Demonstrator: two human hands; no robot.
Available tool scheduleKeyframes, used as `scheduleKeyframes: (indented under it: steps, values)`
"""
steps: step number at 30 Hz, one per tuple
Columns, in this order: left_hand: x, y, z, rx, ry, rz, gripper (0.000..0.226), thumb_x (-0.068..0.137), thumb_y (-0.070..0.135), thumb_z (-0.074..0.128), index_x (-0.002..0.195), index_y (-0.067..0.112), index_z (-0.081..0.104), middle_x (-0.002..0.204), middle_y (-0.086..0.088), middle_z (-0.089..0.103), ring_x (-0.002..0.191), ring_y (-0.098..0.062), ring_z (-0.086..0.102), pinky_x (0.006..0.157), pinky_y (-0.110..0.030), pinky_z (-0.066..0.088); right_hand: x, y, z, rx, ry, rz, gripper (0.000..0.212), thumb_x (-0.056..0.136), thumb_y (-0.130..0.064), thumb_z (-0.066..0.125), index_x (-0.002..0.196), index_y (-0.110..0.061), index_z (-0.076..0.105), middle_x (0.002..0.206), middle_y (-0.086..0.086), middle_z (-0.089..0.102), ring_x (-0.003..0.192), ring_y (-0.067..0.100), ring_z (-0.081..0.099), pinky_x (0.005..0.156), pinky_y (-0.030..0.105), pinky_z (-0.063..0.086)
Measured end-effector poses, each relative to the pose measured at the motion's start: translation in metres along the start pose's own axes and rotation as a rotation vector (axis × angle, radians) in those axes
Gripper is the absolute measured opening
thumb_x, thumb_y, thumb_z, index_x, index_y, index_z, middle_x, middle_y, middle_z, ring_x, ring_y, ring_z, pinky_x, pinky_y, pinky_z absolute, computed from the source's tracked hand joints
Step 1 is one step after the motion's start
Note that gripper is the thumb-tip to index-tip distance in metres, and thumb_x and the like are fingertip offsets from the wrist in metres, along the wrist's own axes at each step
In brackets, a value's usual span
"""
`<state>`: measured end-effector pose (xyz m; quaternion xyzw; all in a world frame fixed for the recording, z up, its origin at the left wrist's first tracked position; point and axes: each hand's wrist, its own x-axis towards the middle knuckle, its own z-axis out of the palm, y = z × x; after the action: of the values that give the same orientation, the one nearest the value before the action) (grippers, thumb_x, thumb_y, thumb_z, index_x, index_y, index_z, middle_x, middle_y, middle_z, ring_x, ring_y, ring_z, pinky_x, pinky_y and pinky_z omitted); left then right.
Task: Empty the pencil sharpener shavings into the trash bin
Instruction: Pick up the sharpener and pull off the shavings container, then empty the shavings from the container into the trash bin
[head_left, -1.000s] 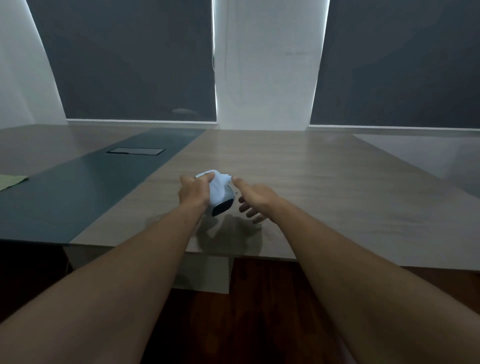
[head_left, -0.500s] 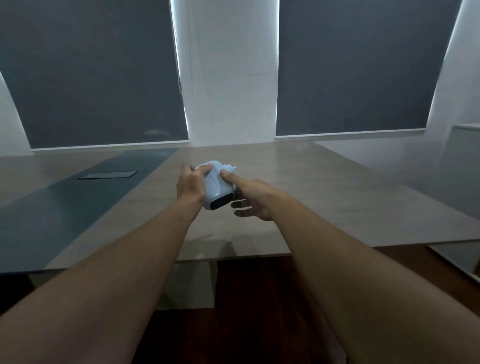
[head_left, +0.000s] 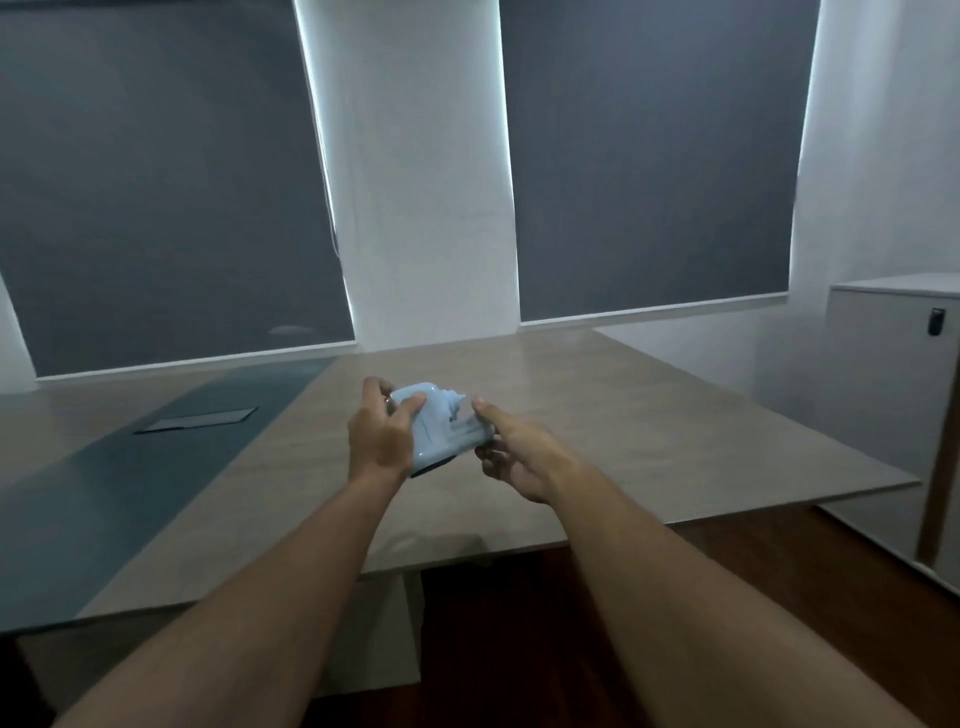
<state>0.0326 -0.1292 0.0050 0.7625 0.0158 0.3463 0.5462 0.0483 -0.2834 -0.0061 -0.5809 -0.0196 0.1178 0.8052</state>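
Observation:
A light blue pencil sharpener (head_left: 437, 427) with a dark underside is held in the air above the wooden table (head_left: 649, 431). My left hand (head_left: 382, 436) grips its left side, thumb across the top. My right hand (head_left: 514, 457) touches its right side with thumb and fingertips; the lower fingers curl under it. No trash bin is in view.
The table has a dark green strip (head_left: 156, 457) with a black cable hatch (head_left: 197, 420) on the left. A grey cabinet (head_left: 893, 415) stands at the right. Dark blinds cover the windows behind. Brown floor shows below the table's near edge.
The view has swung right and up, bringing the cabinet into sight. Both hands have lifted the sharpener off the table, and my right hand has closed in on its right side.

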Motion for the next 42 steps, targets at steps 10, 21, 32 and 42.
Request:
scheduleKeyframes:
  steps: [10,21,32,42]
  values:
    - [0.003,-0.043,0.025,0.206,0.013,-0.037,0.039,0.082,0.029,0.068,0.107,0.013,0.043,0.098,-0.012,0.06,0.088,-0.034,0.059,0.074,-0.036,0.045,0.032,0.015,-0.049,0.043,0.139,-0.051,0.055,0.082,-0.015,0.076,0.13,0.002,0.055,0.109,0.015,0.062,0.084,0.025,0.062,0.052,0.023,0.055]
    - [-0.013,-0.072,0.038,0.371,-0.014,-0.156,0.056,0.08,0.027,0.071,0.123,0.01,0.038,0.126,-0.015,0.049,0.106,-0.036,0.057,0.077,-0.036,0.042,0.033,0.027,-0.064,-0.004,0.134,-0.024,0.052,0.076,-0.002,0.078,0.123,0.0,0.057,0.119,0.023,0.066,0.095,0.031,0.067,0.068,0.032,0.062]
    - [0.002,-0.039,0.039,0.713,-0.02,-0.137,0.065,0.071,0.047,0.068,0.117,0.002,0.055,0.123,-0.026,0.055,0.119,-0.041,0.048,0.107,-0.046,0.036,-0.007,-0.002,-0.086,-0.011,0.26,-0.069,0.032,0.077,-0.003,0.078,0.102,-0.006,0.059,0.1,0.017,0.066,0.095,0.032,0.066,0.076,0.038,0.058]
    - [-0.04,0.044,0.088,0.516,-0.257,0.033,0.057,0.085,0.037,0.055,0.129,0.001,0.054,0.135,-0.023,0.051,0.129,-0.037,0.043,0.108,-0.041,0.035,-0.088,-0.034,-0.135,0.043,0.482,-0.179,0.055,0.066,0.0,0.085,0.114,0.0,0.057,0.112,0.023,0.066,0.097,0.035,0.07,0.075,0.039,0.06]
